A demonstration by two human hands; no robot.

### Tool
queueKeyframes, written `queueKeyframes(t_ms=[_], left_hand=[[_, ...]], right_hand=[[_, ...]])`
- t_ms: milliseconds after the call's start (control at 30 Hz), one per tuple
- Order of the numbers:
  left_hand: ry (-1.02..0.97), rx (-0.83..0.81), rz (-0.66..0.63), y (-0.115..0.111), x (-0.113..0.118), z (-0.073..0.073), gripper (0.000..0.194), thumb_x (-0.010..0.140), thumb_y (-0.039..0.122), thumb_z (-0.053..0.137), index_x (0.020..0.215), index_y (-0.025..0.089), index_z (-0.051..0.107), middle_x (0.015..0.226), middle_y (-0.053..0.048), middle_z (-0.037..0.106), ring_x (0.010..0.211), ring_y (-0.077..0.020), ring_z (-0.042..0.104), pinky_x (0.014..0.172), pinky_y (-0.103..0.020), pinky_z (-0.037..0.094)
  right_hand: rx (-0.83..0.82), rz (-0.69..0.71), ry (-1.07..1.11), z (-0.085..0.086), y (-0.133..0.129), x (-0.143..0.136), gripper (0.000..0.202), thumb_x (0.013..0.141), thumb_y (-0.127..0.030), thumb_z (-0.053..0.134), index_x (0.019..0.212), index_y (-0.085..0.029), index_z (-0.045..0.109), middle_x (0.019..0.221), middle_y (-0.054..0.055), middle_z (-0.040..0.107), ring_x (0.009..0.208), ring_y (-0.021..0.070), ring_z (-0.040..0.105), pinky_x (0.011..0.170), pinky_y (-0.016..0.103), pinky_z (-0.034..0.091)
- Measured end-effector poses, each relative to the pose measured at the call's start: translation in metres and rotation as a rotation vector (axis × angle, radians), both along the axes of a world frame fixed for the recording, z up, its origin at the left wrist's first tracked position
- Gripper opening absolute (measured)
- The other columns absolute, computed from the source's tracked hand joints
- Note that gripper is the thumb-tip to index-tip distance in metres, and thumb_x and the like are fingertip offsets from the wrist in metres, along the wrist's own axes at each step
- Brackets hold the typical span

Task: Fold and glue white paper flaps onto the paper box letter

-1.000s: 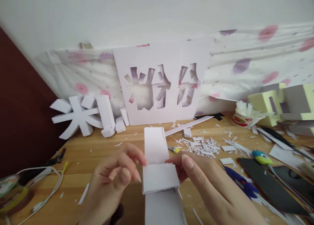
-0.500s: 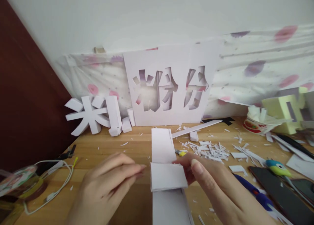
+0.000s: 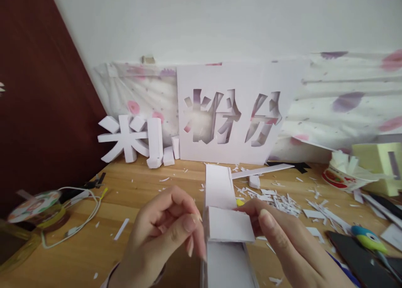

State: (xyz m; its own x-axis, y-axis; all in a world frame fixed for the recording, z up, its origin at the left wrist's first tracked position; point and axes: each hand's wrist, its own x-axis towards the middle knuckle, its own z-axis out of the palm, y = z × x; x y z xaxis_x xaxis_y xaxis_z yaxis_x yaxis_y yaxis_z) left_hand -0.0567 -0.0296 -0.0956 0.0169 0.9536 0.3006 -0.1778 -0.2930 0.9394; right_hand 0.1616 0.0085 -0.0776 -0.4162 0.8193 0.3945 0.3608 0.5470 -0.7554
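Left hand (image 3: 163,233) curled, fingertips pinching the left edge of a folded white paper strip (image 3: 228,225), right hand (image 3: 282,242) gripping its right edge with the thumb on top, strip between both hands above the table (image 3: 141,196), paper scraps (image 3: 282,200) just beyond the right hand, white cable (image 3: 84,217) left of the left hand

Left hand (image 3: 163,233) fingers curled, right hand (image 3: 282,242) palm-inward, both hands low, fingertips facing

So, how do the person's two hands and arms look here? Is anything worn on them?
Both hands are bare: the left hand and the right hand show no gloves, rings or watch. The fingernails are fairly long, rounded and unpainted. A pale cuff edge seems to show at the left wrist; it is too blurred to confirm. The right forearm looks uncovered.
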Motion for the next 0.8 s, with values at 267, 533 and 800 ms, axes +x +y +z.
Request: queueKeyframes(t_ms=[267,533,800], left_hand=[[0.843,0.316,0.416,-0.015,-0.021,0.000,0.023,0.097,0.026,0.064,0.116,0.035,0.072,0.092,0.002,0.078,0.079,-0.0163,0.072,0.067,-0.023,0.054],[0.739,0.135,0.053,-0.016,-0.016,0.013,0.023,0.099,0.028,0.059,0.081,0.024,0.073,0.075,0.002,0.071,0.070,-0.0113,0.064,0.063,-0.021,0.047],[0.340,0.338,0.351,0.011,0.005,-0.007,0.024,0.099,0.040,0.061,0.096,0.021,0.076,0.088,-0.006,0.084,0.040,-0.0078,0.054,0.036,-0.021,0.038]], right_hand=[[0.016,-0.056,-0.013,-0.008,-0.002,0.008,0.043,0.105,-0.054,0.042,0.086,-0.029,0.072,0.091,0.003,0.081,0.081,0.0233,0.076,0.063,0.028,0.060],[0.011,-0.182,-0.102,-0.009,0.004,0.019,0.039,0.102,-0.052,0.043,0.083,-0.027,0.067,0.078,0.001,0.076,0.073,0.0209,0.071,0.064,0.028,0.053],[-0.062,-0.137,-0.147,-0.013,0.000,0.039,0.042,0.102,-0.054,0.044,0.077,-0.026,0.063,0.071,0.001,0.071,0.070,0.0203,0.069,0.065,0.029,0.050]])
